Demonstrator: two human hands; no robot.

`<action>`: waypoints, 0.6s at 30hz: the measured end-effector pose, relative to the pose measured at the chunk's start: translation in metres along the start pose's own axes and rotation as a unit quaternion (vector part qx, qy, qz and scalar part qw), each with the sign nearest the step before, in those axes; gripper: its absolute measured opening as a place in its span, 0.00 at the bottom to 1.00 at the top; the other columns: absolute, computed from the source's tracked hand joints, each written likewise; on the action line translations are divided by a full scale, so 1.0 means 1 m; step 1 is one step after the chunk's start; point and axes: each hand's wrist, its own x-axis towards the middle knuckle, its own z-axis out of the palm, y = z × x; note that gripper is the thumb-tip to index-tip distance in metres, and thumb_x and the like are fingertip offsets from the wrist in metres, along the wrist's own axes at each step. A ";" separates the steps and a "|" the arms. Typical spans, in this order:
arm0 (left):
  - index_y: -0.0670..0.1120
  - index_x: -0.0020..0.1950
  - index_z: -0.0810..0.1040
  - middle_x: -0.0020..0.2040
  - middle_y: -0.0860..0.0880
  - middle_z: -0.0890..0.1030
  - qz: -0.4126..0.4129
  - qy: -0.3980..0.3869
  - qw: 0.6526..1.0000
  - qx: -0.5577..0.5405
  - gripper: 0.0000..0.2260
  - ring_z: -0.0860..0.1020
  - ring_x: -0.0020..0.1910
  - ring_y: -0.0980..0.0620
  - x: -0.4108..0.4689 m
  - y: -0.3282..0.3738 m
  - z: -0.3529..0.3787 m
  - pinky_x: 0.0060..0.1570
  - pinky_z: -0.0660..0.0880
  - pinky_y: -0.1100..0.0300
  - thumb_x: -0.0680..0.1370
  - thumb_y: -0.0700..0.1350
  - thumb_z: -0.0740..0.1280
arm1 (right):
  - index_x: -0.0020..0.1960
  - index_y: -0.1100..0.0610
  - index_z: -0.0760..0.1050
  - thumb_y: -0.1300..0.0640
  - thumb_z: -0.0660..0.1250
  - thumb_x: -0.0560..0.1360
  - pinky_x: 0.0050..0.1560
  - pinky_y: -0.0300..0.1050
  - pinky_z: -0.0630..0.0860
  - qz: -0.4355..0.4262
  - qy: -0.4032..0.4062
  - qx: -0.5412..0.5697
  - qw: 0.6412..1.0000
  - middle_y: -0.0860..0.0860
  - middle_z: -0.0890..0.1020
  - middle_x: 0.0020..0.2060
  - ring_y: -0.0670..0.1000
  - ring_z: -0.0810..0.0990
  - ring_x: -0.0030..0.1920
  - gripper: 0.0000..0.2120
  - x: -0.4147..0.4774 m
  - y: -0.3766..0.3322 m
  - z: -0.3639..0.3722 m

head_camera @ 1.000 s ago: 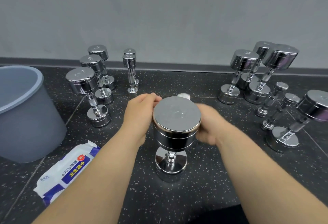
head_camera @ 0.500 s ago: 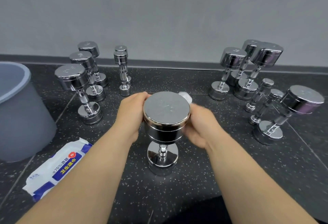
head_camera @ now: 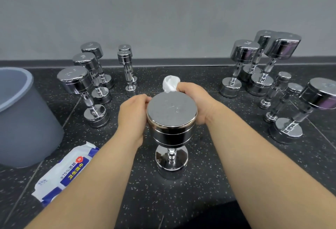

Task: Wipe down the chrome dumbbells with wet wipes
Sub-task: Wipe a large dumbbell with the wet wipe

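wipe pack [head_camera: 67, 171] lies left on floor [head_camera: 200, 192] | left hand [head_camera: 133, 118] curled round top head of upright dumbbell [head_camera: 171, 118], centre; steadying it | right hand [head_camera: 195, 101] clenches wadded wet wipe [head_camera: 170, 84] at head's far rim | step: wiping top head; next probably calls for moving down to handle

Twelve chrome dumbbells [head_camera: 171, 112] are standing on the floor [head_camera: 200, 192].
The left cluster [head_camera: 72, 79] is holding five, three large and two small; the right cluster [head_camera: 244, 49] is holding six, four large and two small; one is standing alone in the middle. One grey bucket [head_camera: 27, 119], one wipes pack [head_camera: 69, 172] and one crumpled wipe [head_camera: 170, 83] are sitting alongside.
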 end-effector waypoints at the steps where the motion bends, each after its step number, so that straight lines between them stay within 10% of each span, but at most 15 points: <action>1: 0.46 0.36 0.80 0.33 0.52 0.79 0.006 0.008 1.000 0.000 0.09 0.73 0.31 0.57 0.001 0.000 -0.001 0.31 0.66 0.61 0.75 0.40 0.63 | 0.36 0.58 0.69 0.62 0.57 0.77 0.28 0.36 0.68 0.009 -0.022 -0.033 0.999 0.50 0.73 0.23 0.48 0.72 0.23 0.11 0.001 -0.008 0.002; 8: 0.43 0.42 0.81 0.37 0.50 0.81 0.004 0.010 1.000 -0.016 0.10 0.75 0.31 0.57 0.005 0.001 0.001 0.32 0.70 0.64 0.77 0.42 0.61 | 0.40 0.59 0.70 0.62 0.56 0.77 0.42 0.44 0.72 0.023 -0.031 0.099 0.994 0.54 0.73 0.34 0.53 0.74 0.36 0.09 -0.008 0.016 -0.008; 12: 0.48 0.33 0.78 0.29 0.55 0.79 -0.023 0.003 0.999 -0.034 0.12 0.74 0.35 0.52 -0.006 0.006 0.006 0.34 0.66 0.58 0.76 0.42 0.63 | 0.38 0.53 0.77 0.62 0.58 0.78 0.41 0.41 0.73 -0.099 0.172 0.182 0.963 0.47 0.77 0.34 0.50 0.74 0.39 0.14 -0.054 0.060 0.014; 16: 0.48 0.33 0.77 0.28 0.54 0.77 -0.047 -0.008 0.998 -0.050 0.13 0.72 0.34 0.51 -0.020 0.011 0.004 0.35 0.65 0.57 0.78 0.45 0.63 | 0.67 0.44 0.75 0.44 0.54 0.84 0.59 0.41 0.73 -0.229 0.219 0.091 0.944 0.39 0.81 0.58 0.41 0.78 0.58 0.17 -0.090 0.083 0.050; 18: 0.47 0.35 0.77 0.31 0.51 0.75 -0.048 -0.018 0.997 -0.052 0.12 0.70 0.37 0.49 -0.024 0.007 0.000 0.37 0.65 0.56 0.77 0.46 0.63 | 0.56 0.51 0.80 0.49 0.55 0.84 0.49 0.42 0.77 -0.170 0.221 0.114 0.953 0.44 0.83 0.47 0.44 0.82 0.48 0.15 -0.073 0.057 0.034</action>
